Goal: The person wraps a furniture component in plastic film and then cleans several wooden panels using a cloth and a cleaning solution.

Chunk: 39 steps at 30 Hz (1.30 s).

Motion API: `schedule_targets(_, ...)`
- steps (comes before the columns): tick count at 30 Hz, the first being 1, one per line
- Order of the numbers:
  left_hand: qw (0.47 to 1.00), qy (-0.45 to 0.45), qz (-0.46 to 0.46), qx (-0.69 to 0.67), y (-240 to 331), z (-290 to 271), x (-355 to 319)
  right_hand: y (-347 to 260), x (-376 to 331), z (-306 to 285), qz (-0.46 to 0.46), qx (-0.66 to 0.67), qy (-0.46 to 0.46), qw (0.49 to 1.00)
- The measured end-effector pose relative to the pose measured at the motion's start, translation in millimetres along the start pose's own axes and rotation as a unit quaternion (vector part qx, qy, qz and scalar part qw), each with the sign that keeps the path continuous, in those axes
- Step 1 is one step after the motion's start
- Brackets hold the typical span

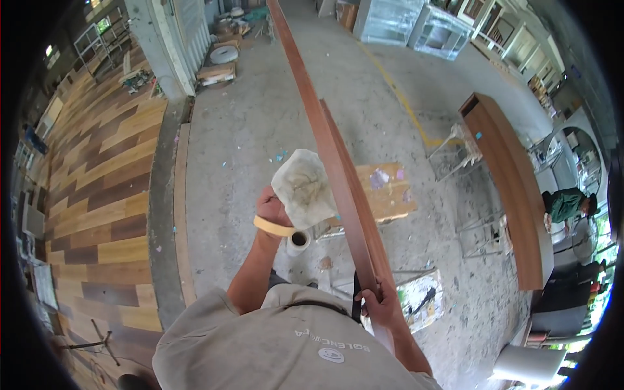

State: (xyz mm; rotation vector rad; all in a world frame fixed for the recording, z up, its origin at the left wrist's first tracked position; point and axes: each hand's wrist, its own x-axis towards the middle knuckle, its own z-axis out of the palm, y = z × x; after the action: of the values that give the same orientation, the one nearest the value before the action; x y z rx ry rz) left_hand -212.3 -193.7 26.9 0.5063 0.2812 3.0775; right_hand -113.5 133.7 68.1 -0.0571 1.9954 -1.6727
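My left hand (270, 205) is closed on the edge of a stained white cloth (302, 185), which hangs spread out beside a long board. A roll of masking tape (274, 227) circles my left wrist. The long reddish-brown wooden board (335, 162) runs from near my waist to the far side. My right hand (382, 305) grips it near its close end, the thumb over the dark face. A narrow black strip (356, 296) shows beside that thumb; I cannot tell whether it is held. Below the cloth stands a white container with a dark inside (299, 239).
A stand topped with worn cardboard (396, 205) is under the board. Closer in, a second stand (432, 292) carries a dark tool. At right, a long brown wooden piece (507, 175) rests on supports, near a person in green (564, 205). Wood planks (110, 214) cover the left floor.
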Motion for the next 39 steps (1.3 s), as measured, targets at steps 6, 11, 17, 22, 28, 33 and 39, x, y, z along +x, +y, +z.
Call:
schedule_targets(6, 0.998, -0.021, -0.047, -0.021, 13.2, 22.3, 16.9, -10.1, 7.6, 1.2, -0.014, 0.018, 0.012, 1.0)
schedule_targets(11, 0.999, -0.012, -0.013, -0.033, 13.8, 23.8, 15.5, -19.9, 10.1, 0.3, -0.015, 0.0, -0.001, 1.0)
schedule_targets(17, 0.999, 0.015, -0.013, -0.026, 17.8, 26.2, 16.3, -16.3, 16.7, -2.9, -0.019, -0.013, 0.006, 1.0)
schedule_targets(22, 0.978, 0.198, 0.003, 0.065, 7.5, 52.8, 13.8, -9.1, 27.4, 4.3, -0.042, -0.023, -0.033, 0.998)
schedule_targets(28, 0.907, 0.302, 0.119, 0.268, 9.3, 41.2, 27.2, 1.6, 29.8, 20.6, -0.054, 0.036, -0.104, 0.992)
schedule_targets(33, 0.714, 0.356, 0.18, 0.575, -2.3, 38.5, 50.1, 5.2, 44.0, 26.4, -0.019, -0.053, -0.082, 0.995)
schedule_targets(39, 0.773, 0.353, 0.081, 0.521, 9.5, 30.4, 43.3, -35.9, 43.0, 42.9, -0.021, -0.031, -0.153, 0.987)
